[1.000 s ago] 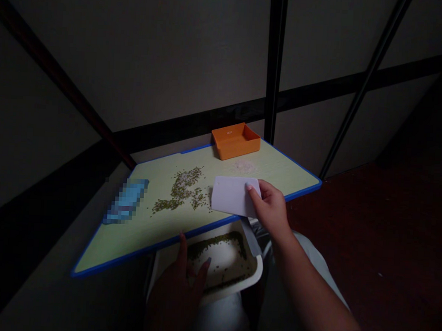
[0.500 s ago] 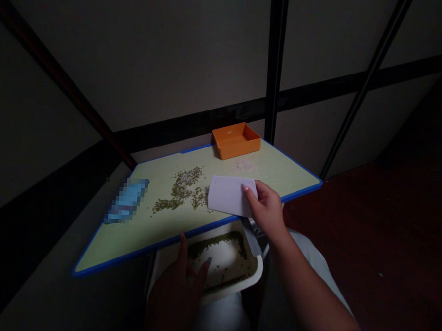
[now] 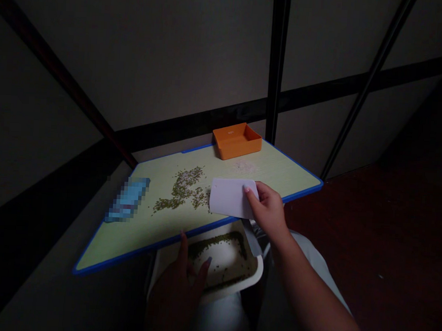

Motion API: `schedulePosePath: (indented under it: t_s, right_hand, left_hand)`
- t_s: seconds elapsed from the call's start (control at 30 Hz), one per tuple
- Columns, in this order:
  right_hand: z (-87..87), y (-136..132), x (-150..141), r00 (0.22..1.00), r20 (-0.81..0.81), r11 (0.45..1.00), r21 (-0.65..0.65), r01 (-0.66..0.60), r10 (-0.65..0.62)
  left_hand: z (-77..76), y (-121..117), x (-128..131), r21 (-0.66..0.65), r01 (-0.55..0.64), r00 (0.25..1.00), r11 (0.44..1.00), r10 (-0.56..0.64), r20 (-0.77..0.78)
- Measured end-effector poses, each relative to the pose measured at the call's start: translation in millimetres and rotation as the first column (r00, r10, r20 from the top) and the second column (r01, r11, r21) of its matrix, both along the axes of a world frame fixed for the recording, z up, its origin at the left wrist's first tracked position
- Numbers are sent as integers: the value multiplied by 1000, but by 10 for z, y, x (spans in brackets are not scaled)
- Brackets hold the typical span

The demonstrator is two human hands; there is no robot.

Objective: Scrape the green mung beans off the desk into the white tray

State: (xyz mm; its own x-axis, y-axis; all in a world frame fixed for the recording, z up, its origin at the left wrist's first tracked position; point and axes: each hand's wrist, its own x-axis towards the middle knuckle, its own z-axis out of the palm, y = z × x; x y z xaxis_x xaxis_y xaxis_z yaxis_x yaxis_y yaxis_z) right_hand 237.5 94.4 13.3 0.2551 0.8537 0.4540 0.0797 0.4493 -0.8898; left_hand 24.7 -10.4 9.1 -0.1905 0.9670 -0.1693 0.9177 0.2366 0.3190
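Note:
My right hand (image 3: 270, 207) pinches a white flat scraper (image 3: 230, 198) between thumb and fingers, low over the front part of the board (image 3: 122, 244). By the scraper's left edge lies a scattered patch of small green beans (image 3: 186, 183), with some pale grains mixed in. My left hand (image 3: 181, 282) is in shadow at the left part of a white tray (image 3: 254, 273), thumb and forefinger spread. Its forefinger tip reaches the board's blue front edge, and its thumb is over the tray. More green beans (image 3: 217, 240) line the tray's inner sides.
An orange box (image 3: 240, 149) stands at the back of the board, beside a small spread of pale grains (image 3: 245, 166). A blurred blue packet (image 3: 128, 200) lies at the left edge. Panelled wall (image 3: 197, 60) rises behind; dark red floor (image 3: 380, 233) is at the right.
The scraper has shifted very slightly right and its face shows a little differently. My left hand and the beans look the same.

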Motion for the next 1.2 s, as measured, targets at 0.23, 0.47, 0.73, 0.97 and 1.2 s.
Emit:
schedulePosePath:
  t_s: [0.23,0.47,0.73,0.97,1.2]
  right_hand:
    - [-29,19,-1,999,34,999,-3,35,-35]
    - [-27,25,-39,1000,22,1000,1,22,-22]
    - [-62,44,-45,1000,12,1000,-9,-14,14]
    - [-60,58,-23,999,-3,999,-16,-39,39]
    - [-58,75,-11,994,-33,994,-39,-103,101]
  left_hand:
    - [39,-5,17,-12,11,1000,1000,-10,4]
    - [17,8,9,-6,12,1000,1000,-12,-6]
    - [46,7,19,-21,-2,1000,1000,2,-6]
    - [55,0,27,-22,-1,1000,1000,1,-7]
    - [32,1,21,-5,-6,1000,1000,6,-20]
